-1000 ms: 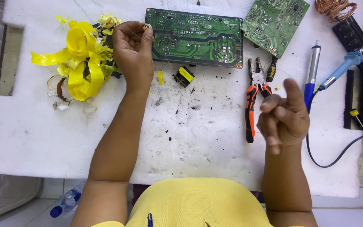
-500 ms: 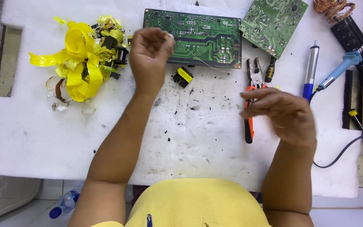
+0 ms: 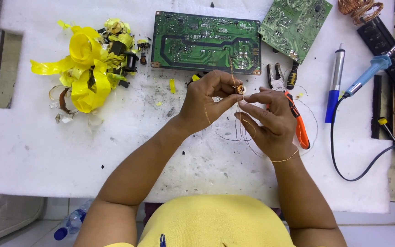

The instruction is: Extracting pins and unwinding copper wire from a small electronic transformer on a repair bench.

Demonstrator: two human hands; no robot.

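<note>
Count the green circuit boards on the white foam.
2. A large green circuit board lies flat just above the hands; a smaller green circuit board, tilted, sits at its upper right. The top edge crops it, so more may lie beyond.

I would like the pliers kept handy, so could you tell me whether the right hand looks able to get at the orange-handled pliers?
Probably yes: the orange-handled pliers lie right beside the right hand, though its fingers are busy with thin copper wire.

L hand (image 3: pixel 206 103) & R hand (image 3: pixel 268 121) pinch coil (image 3: pixel 239 89) – wire (image 3: pixel 252 132) trailing.
</note>
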